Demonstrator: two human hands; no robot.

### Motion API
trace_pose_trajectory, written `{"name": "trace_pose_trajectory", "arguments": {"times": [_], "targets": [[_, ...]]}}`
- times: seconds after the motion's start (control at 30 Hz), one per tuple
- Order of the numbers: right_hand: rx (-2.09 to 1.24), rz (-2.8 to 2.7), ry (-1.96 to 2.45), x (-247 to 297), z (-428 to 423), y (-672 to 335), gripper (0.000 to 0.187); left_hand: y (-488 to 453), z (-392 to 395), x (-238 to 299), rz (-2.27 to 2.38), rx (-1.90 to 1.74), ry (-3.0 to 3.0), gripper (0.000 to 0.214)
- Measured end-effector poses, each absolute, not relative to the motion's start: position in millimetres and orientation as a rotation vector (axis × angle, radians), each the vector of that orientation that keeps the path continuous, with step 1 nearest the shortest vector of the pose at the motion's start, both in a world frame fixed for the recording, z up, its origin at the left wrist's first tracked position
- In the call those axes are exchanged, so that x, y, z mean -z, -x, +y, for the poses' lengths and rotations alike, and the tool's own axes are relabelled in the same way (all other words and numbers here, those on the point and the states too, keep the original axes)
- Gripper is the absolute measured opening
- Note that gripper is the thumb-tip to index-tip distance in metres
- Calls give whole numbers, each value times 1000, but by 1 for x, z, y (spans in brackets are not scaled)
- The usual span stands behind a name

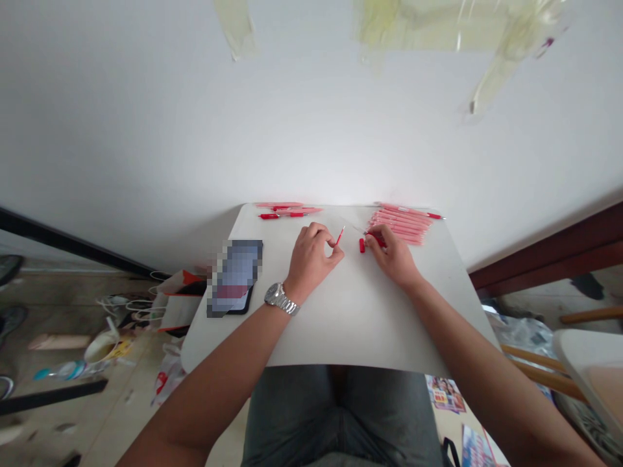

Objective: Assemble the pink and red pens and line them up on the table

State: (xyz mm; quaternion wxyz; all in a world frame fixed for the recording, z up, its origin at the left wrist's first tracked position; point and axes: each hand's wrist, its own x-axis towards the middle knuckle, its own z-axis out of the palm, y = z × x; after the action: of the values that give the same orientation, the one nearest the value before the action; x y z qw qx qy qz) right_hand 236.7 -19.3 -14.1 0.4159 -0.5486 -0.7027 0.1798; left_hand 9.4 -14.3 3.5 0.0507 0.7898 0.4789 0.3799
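My left hand [315, 256], with a metal watch [281, 298] at its wrist, pinches a thin red pen refill [340, 235] between thumb and forefinger, its pale tip pointing up. To the right, my right hand [393, 257] is closed on a red pen part [376, 239], mostly covered by the fingers. A thin, clear or silvery piece juts left from those fingers, too faint to make out. Beside the right fingertips lies a short red pen piece [362, 245] on the white table [341, 324].
Pink refills or pens [402, 224] lie in a row behind my right hand, a red-ended pen [435, 216] at their edge. Several red and pink pens [289, 211] lie at the back left. A blurred-out phone [236, 279] rests on the left. The wall [311, 130] stands directly behind.
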Motion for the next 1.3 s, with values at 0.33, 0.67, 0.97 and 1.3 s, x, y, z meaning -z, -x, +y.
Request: {"name": "trace_pose_trajectory", "arguments": {"times": [0.33, 0.67, 0.97, 1.3], "targets": [[-580, -1724, 1312, 15, -20, -236, 33, -8, -5, 9, 1144, -1359, -1650, 10], [-617, -1725, 1250, 13, -21, -236, 33, -4, 0, 8, 1009, -1486, -1377, 26], [-678, -1762, 1226, 12, -23, -236, 30, -4, 2, 9, 948, -1579, -1216, 30], [-647, -1771, 1266, 12, -21, -238, 20, -3, 8, 16, 935, -1680, -1043, 33]]}}
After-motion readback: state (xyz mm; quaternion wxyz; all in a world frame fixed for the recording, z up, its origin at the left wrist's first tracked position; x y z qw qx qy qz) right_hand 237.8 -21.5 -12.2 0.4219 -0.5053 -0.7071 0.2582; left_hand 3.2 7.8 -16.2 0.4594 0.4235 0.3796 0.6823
